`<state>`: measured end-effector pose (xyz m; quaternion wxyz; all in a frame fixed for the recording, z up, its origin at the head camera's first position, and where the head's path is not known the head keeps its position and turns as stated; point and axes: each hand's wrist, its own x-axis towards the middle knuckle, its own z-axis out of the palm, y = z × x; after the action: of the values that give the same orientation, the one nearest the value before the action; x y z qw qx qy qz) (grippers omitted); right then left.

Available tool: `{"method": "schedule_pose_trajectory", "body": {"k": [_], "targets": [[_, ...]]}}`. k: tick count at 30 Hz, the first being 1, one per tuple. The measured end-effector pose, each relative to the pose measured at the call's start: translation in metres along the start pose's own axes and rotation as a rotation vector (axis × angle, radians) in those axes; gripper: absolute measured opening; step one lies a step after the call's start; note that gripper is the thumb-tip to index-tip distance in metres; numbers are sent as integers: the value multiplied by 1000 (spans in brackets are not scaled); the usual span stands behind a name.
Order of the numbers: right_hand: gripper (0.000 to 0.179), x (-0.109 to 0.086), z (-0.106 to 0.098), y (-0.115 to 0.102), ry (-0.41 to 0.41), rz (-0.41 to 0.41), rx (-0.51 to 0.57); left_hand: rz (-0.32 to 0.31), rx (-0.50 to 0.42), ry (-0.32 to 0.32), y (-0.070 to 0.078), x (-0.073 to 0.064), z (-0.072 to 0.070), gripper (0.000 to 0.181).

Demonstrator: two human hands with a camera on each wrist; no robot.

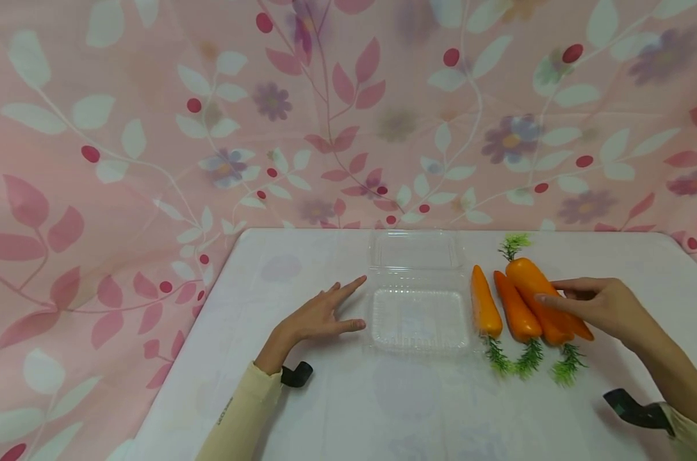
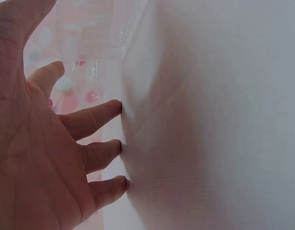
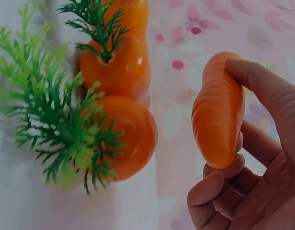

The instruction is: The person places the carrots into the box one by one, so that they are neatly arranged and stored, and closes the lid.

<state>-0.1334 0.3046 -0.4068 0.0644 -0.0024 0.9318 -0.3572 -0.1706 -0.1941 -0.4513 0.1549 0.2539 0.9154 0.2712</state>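
My right hand [image 1: 604,306] grips a carrot [image 1: 532,280] by its sides (probably for steadiness), the box [image 1: 419,321] beside my spread left hand [image 1: 315,316].

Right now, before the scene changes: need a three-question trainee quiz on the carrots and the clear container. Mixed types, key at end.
1. How many carrots show in the head view?
2. True or false: the left grip is holding a carrot.
3. In the head view, the greens of the held carrot, pinched by the right grip, point: A) down the picture; B) up the picture; C) straight to the right.

Key
1. Four: three lying side by side, plus the held one.
2. False: the left grip holds nothing and is beside the clear container.
3. B
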Motion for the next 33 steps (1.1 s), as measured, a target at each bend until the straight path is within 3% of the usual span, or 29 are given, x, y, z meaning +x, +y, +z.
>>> {"method": "schedule_pose_trajectory", "body": {"k": [6,33], "targets": [[66,2,3,-9,-62,-10,28,-5,-2,-11,0,0,0,92],[48,16,34,-59,-166,-117,202,7,-6,-34,1,1,-2,102]]}}
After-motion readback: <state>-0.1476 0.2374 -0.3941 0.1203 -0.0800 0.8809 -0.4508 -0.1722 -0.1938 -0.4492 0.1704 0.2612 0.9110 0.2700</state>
